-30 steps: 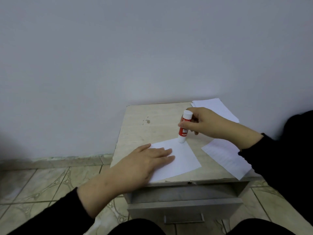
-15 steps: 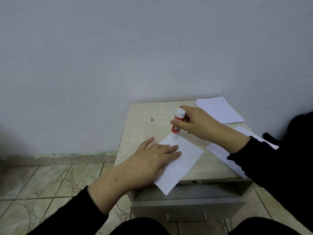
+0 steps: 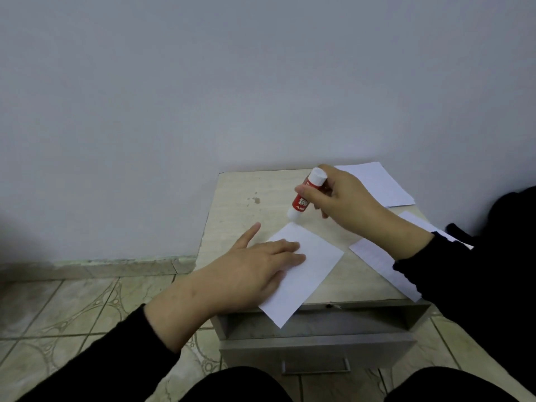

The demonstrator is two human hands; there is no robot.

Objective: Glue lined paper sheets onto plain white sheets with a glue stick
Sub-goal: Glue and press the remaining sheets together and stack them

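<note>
A white sheet (image 3: 311, 268) lies slanted on the small beige table (image 3: 240, 198), its near corner hanging over the front edge. My left hand (image 3: 255, 271) presses flat on the sheet's left side, fingers straight. My right hand (image 3: 339, 201) grips a red and white glue stick (image 3: 304, 197), tilted, its white tip lifted just above the sheet's far corner. A second sheet (image 3: 377, 265) lies to the right, partly under my right sleeve. A small stack of sheets (image 3: 380, 184) sits at the table's back right corner.
A grey drawer (image 3: 319, 343) with a metal handle stands pulled out below the tabletop. The grey wall rises right behind the table. Patterned floor tiles (image 3: 72, 309) spread to the left. My dark-clothed knees fill the bottom edge.
The sheet has turned under my left hand, so a corner now overhangs the table front. The glue stick has lifted off the sheet's far corner and tilted.
</note>
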